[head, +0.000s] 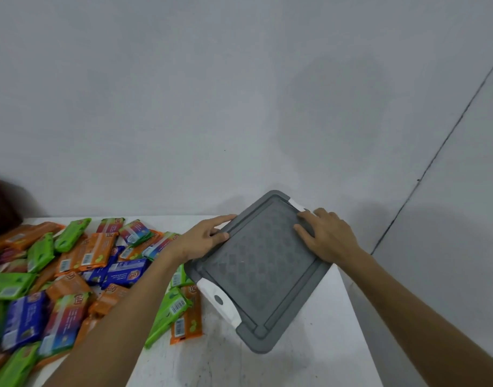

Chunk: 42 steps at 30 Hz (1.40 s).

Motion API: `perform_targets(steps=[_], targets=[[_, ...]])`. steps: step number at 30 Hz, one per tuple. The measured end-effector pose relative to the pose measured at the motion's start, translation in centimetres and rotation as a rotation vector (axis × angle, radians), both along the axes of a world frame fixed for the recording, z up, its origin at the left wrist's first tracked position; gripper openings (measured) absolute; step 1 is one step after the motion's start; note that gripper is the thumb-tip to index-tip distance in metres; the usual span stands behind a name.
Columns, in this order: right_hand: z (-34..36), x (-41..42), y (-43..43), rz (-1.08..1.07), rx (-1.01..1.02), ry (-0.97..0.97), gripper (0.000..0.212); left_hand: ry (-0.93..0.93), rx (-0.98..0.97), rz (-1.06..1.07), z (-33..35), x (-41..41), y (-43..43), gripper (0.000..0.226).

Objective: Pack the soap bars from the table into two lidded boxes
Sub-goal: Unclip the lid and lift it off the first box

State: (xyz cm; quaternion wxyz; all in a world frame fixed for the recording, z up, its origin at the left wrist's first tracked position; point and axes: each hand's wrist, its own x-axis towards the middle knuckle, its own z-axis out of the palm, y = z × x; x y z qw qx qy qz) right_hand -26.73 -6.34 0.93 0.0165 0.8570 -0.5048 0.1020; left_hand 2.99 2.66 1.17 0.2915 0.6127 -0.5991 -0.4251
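resting on the white table (pixel 309 347), a grey lid (pixel 259 272) lies turned cornerwise, one corner pointing to 12 o'clock and the opposite one to 6. a white latch (pixel 297 205) shows at its 1 o'clock edge and a second latch (pixel 219 300) at 8 o'clock; what lies under the lid is hidden.

the left hand (pixel 204 240) takes the lid's rim at 10 o'clock, thumb laid on top and forefinger stretched along the outer edge, so the rim is pinched between them. the right hand (pixel 327 237) lies at 2 o'clock, fingers spread and nearly straight, flat on the patterned top just beside the upper latch, gripping nothing.

the soap bars (pixel 72 277) lie in a loose heap at the lid's 9 o'clock, in orange, green, blue and red wrappers, many overlapping. the nearest green and orange ones reach the lid's 8 o'clock side, partly under the left forearm. a grey wall (pixel 239 107) rises behind the table at 12 o'clock.
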Motion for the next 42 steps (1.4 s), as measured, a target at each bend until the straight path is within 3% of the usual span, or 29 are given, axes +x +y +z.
perform_targets(steps=[9,16,21,24,27,31,36,42], targets=[[-2.4,-5.5,1.9,0.13,0.039,0.026,0.039,-0.067,0.08,-0.173,0.0,-2.6,-0.7,0.043],[-2.9,-5.3,5.0,-0.039,0.175,0.032,0.052,-0.206,0.08,-0.257,-0.3,-3.4,-1.4,0.038],[-3.4,-4.6,7.2,-0.154,0.214,-0.038,0.054,-0.549,-0.128,-0.151,-1.6,-3.5,-1.0,0.038],[-3.5,-4.8,8.8,-0.221,0.229,-0.091,0.054,-0.688,-0.181,-0.005,-3.3,-3.6,1.2,0.052],[-3.5,-5.2,10.3,-0.296,0.257,-0.138,0.054,-0.581,-0.124,0.228,-4.7,-3.9,4.8,0.053],[-3.4,-5.4,11.8,-0.336,0.335,-0.256,0.055,-0.394,-0.067,0.281,-4.5,-5.6,9.7,0.055],[-3.5,-6.2,12.2,-0.246,0.434,-0.446,0.053,-0.462,-0.126,0.324,-4.1,-7.0,11.9,0.057],[-3.5,-6.8,11.2,-0.147,0.533,-0.479,0.051,-0.498,-0.139,0.361,-4.3,-7.0,11.9,0.055]])
